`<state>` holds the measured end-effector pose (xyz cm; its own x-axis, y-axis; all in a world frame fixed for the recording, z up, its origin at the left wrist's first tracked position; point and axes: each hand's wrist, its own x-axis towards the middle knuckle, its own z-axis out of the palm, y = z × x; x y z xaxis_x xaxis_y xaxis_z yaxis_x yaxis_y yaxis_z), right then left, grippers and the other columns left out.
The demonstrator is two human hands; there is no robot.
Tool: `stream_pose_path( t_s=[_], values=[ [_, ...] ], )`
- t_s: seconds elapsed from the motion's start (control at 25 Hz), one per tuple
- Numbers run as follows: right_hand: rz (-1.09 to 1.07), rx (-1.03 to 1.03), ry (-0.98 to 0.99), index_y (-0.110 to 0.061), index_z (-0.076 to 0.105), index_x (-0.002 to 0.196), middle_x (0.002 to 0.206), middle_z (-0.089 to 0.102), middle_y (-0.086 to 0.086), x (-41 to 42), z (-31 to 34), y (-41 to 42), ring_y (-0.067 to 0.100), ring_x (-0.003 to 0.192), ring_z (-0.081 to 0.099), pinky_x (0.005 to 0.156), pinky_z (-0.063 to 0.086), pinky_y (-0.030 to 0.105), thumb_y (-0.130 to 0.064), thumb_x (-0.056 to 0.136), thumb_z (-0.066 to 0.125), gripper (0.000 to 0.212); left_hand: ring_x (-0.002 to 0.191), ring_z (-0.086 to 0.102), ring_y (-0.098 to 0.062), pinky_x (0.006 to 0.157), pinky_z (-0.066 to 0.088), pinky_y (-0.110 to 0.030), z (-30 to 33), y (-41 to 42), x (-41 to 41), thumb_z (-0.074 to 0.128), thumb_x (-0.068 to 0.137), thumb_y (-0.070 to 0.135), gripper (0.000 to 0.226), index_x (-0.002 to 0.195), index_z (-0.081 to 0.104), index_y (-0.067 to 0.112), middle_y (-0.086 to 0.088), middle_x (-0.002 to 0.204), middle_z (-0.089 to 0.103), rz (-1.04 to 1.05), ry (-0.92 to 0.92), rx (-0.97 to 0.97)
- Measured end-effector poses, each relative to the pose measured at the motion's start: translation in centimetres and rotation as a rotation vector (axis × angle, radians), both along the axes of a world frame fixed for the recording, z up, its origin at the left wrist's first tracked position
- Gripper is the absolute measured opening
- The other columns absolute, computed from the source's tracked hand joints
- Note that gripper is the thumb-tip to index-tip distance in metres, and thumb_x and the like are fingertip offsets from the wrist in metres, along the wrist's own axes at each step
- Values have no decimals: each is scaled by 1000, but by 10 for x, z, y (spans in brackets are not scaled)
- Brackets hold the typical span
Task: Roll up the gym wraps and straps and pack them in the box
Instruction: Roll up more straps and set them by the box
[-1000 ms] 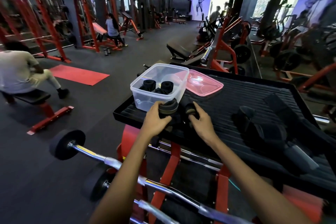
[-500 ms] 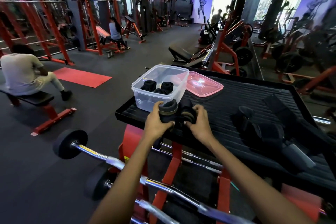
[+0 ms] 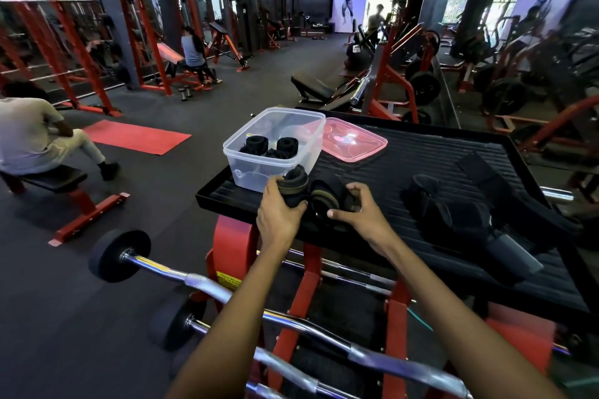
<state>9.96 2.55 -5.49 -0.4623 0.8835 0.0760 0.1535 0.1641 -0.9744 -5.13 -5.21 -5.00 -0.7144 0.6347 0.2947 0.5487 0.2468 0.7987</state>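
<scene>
Gripping a rolled black wrap (image 3: 293,186) with a tan edge, the left hand (image 3: 277,215) closes its fingers and thumb around the roll and holds it upright at the near edge of the black ribbed tray (image 3: 421,152). Just beside it, the right hand (image 3: 359,215) pinches a second wrap (image 3: 325,201), part rolled, with thumb below and fingers curled over its right side; this wrap rests on the tray surface and touches the roll in the left hand.

Directly behind the left hand stands the clear plastic box (image 3: 275,146), open, on the tray's far left corner. Inside it lie several black rolled wraps (image 3: 270,147), close together on the bottom. The pink translucent lid (image 3: 351,142) lies flat on the tray, touching the box's right side.

To the right of the hands, well apart from them, a heap of loose black straps (image 3: 453,207) sprawls across the tray, one long band trailing toward the far right edge; how many pieces make up the heap cannot be told.

The tray sits on a red metal stand (image 3: 233,256). Below and in front of it, chrome curl bars (image 3: 201,282) with black end weights lie across a rack. On the left, a person in a white shirt (image 3: 26,136) sits on a bench.
</scene>
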Motion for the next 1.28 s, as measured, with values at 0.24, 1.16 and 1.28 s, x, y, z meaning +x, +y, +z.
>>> stream_pose_path(
  t_s=[0.24, 1.16, 1.28],
  values=[
    [90, 109, -138, -23, 49, 120, 125, 55, 8, 4, -13, -1, 22, 118, 54, 104, 42, 33, -18, 57, 82, 71, 108, 58, -34, 84, 45, -40, -2, 1, -1, 73, 73, 30, 59, 121, 42, 18, -5, 125, 56, -12, 50, -60],
    [84, 421, -287, -20, 43, 134, 116, 39, 6, -28, 1, -29, 16, 109, 46, 97, 33, 17, -12, 65, 81, 79, 120, 52, -32, 101, 40, -38, -1, -8, -40, 58, 89, 36, 45, 128, 48, 14, -13, 128, 59, -143, -32, -99],
    [124, 314, -288, -20, 42, 135, 118, 41, 5, -18, 8, -16, 7, 108, 39, 89, 25, 7, -20, 71, 80, 75, 127, 47, -32, 112, 23, -55, 0, -7, -40, 52, 90, 45, 47, 130, 44, 21, -8, 133, 56, -115, 5, -197]
  ],
)
